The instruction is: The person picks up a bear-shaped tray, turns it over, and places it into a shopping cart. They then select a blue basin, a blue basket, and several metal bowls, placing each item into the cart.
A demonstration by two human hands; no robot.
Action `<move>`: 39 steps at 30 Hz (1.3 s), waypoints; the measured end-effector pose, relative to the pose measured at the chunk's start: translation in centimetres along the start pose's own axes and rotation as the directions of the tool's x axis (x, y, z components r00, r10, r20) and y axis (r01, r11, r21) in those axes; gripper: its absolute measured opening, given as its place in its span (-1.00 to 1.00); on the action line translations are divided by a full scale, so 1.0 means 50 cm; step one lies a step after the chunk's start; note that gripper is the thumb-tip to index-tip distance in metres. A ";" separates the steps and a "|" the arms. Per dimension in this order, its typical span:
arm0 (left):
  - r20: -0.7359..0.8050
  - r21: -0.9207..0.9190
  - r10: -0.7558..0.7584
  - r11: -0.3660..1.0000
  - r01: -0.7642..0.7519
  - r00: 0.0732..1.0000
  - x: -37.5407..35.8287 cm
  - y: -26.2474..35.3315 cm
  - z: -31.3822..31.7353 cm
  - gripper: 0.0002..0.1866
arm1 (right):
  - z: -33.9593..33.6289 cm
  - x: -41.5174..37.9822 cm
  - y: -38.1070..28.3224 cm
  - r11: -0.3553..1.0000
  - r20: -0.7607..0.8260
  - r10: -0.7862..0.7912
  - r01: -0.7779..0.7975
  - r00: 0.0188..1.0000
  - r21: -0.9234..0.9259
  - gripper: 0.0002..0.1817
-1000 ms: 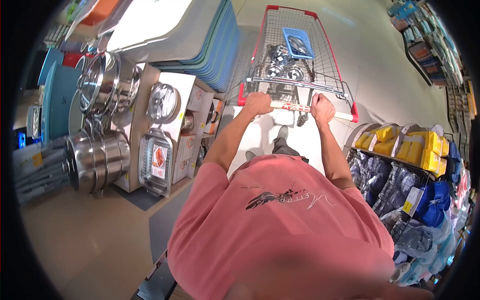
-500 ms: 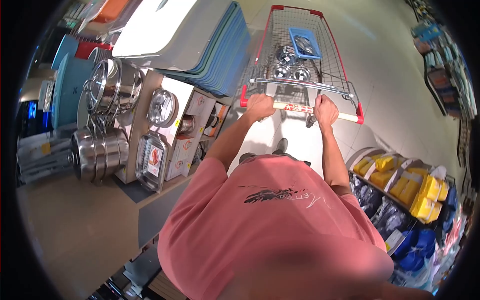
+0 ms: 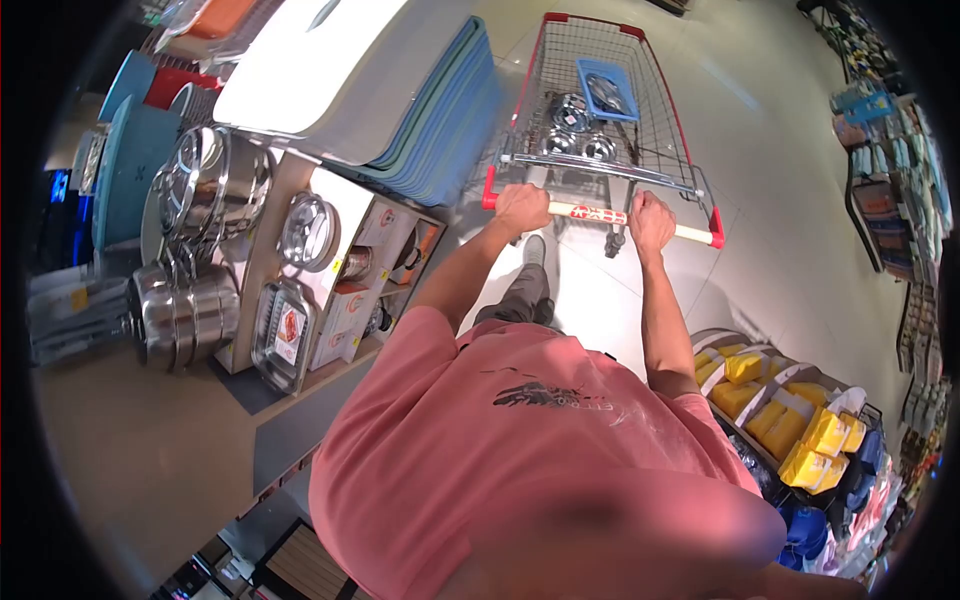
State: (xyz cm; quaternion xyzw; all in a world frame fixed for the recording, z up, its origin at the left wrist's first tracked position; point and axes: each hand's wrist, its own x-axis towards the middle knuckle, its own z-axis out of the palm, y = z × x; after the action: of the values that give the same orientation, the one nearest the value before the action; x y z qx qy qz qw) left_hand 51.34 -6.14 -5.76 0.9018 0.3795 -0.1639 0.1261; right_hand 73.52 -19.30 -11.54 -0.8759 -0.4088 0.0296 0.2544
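Note:
My left hand (image 3: 521,208) and my right hand (image 3: 650,221) both grip the handle bar (image 3: 590,213) of a red-trimmed wire shopping cart (image 3: 655,110) in front of me. Inside the cart lie several shiny steel bowls (image 3: 572,112) and a blue plastic basket (image 3: 604,88). I wear a pink T-shirt. One leg steps forward below the handle.
On my left stands a shelf with steel pots (image 3: 185,315), lidded pans (image 3: 205,180), a boxed steel tray (image 3: 283,333) and stacked blue and white boards (image 3: 400,90). On my right is a bin of yellow and blue packaged goods (image 3: 790,430). Pale tiled floor (image 3: 780,170) stretches ahead.
I have walked forward with the cart along the aisle. The left shelf and the right bin have slid back towards me. Both hands stay on the handle.

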 end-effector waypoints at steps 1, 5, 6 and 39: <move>-0.010 0.000 0.000 1.000 0.000 1.000 0.015 0.003 -0.004 -0.71 | 0.000 0.011 0.003 1.000 -0.001 0.016 -0.016 1.000 -0.024 -0.60; 0.034 -0.038 -0.051 0.998 0.052 0.998 0.067 0.014 -0.042 -0.72 | 0.004 0.055 0.003 0.994 0.086 -0.035 0.044 0.996 -0.098 -0.61; 0.024 -0.052 -0.043 0.998 0.044 0.999 0.084 0.012 -0.039 -0.72 | 0.015 0.061 0.006 0.992 0.026 -0.059 0.061 0.998 -0.110 -0.61; 0.042 -0.184 -0.161 0.969 0.166 0.986 0.520 0.016 -0.149 -0.73 | 0.138 0.703 0.059 0.969 0.680 -0.193 0.248 0.707 0.017 -0.58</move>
State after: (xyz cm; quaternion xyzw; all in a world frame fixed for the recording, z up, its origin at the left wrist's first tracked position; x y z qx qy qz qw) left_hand 70.52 12.63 -9.05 0.8493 0.4643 -0.1495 0.2016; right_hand 97.15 7.73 -13.43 -0.7587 -0.5756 0.2997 0.0566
